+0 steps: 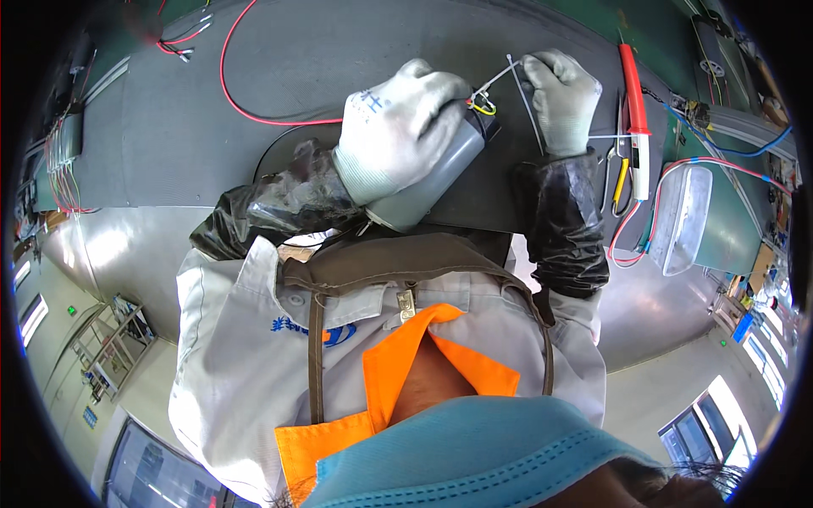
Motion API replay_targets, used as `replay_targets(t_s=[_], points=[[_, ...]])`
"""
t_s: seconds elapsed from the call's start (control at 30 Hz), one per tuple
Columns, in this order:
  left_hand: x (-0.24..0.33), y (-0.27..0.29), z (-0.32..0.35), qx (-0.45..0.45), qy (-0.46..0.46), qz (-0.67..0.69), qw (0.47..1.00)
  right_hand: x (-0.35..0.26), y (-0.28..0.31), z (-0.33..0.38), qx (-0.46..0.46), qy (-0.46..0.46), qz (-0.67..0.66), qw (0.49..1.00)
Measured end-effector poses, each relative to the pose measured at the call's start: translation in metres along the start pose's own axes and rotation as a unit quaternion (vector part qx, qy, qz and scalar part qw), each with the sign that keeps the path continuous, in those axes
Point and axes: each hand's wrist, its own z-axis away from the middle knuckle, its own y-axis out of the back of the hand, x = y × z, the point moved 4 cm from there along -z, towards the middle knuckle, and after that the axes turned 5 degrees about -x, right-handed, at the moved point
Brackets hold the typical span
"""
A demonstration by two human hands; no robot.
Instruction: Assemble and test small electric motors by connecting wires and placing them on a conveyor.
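My left hand point(398, 127), in a grey knit glove, is wrapped around a grey cylinder-shaped part point(432, 182) that lies tilted on a dark mat point(483, 207). Yellow and red wires point(483, 106) come out of the cylinder's far end. My right hand point(561, 97), also gloved, pinches a thin white cable tie point(523, 95) right beside those wires. The tie's long tail runs down past my right wrist. Both forearms wear dark plastic sleeve covers.
A long red wire point(241, 97) loops over the grey work surface point(169, 127) at the left. To the right lie a red-handled tool point(633, 93), yellow-handled cutters point(621, 178) and a clear plastic container point(682, 216). More wiring lies at the far right edge.
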Motion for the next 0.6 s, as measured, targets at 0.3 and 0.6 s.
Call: replay_targets(t_s=[0.3, 0.6], points=[[-0.006, -0.007, -0.013, -0.129, -0.155, -0.094, 0.975, -0.035, -0.014, 0.017, -0.048, -0.075, -0.446, 0.890], [-0.002, -0.004, -0.028, -0.342, -0.399, -0.216, 0.823, -0.052, 0.020, 0.063, -0.168, -0.167, -0.358, 0.903]])
